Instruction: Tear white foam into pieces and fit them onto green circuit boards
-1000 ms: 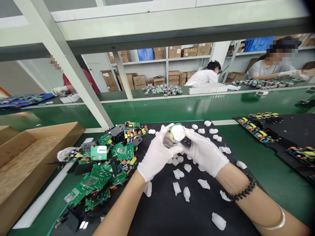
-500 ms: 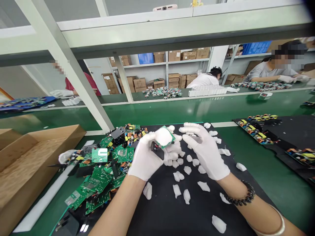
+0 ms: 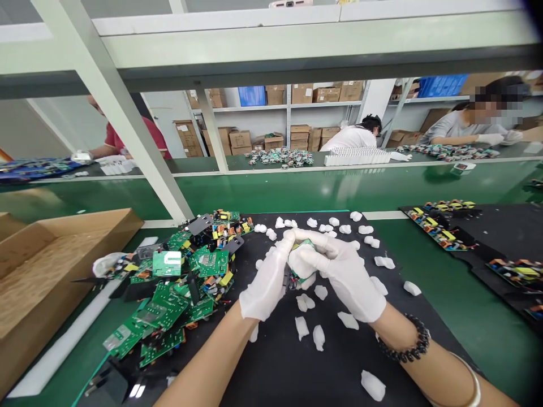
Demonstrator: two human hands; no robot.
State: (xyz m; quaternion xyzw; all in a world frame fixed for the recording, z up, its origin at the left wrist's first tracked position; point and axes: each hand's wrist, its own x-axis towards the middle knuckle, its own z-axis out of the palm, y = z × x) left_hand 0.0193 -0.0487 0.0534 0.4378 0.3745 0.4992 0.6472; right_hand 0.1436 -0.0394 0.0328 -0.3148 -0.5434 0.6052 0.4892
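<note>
Circuit board point(image 3: 305, 246), small, green and rigid, sits lower than half a second ago, above the matte black mat point(image 3: 292, 362). The white cloth-gloved left hand point(image 3: 267, 280) grips its edge. The right hand point(image 3: 350, 274), spread apart before, now closes over it. Lumpy white foam pieces point(image 3: 348, 320) lie around.

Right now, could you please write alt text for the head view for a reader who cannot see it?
The left hand and right hand, in white gloves, clasp a small circuit board above a black mat strewn with white pads. A pile of circuit boards lies to their left, beside a cardboard box.
</note>
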